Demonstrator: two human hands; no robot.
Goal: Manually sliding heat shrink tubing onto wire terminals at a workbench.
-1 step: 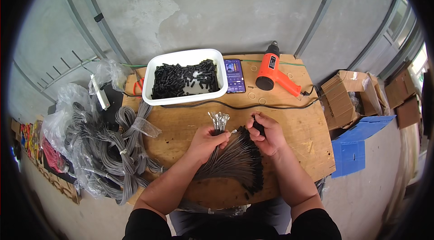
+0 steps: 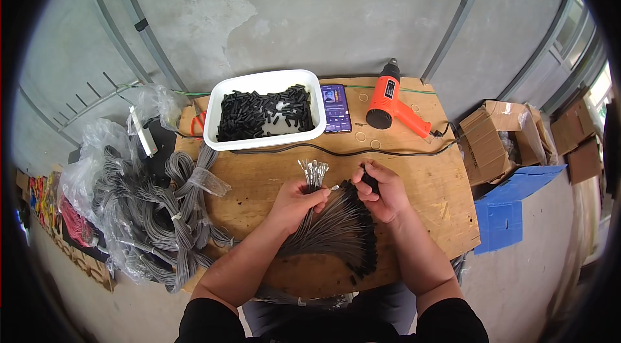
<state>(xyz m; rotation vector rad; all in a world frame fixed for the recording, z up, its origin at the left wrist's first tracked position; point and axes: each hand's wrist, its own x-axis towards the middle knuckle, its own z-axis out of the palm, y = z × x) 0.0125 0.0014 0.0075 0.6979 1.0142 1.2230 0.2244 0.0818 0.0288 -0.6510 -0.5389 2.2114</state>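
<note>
My left hand is closed round a bunch of grey wires, whose bare metal terminals stand up above the fist. One terminal points out to the right from between thumb and forefinger. To the right, my right hand is curled round several short black sleeves, partly hidden by the fingers. Below and between the hands, a fan of grey wires lies on the wooden table, its outer ends covered with black sleeves.
A white tub of black sleeves stands at the back, beside a phone and an orange heat gun. A black cable crosses the table. Coiled grey wire bundles fill the left; cardboard boxes stand right.
</note>
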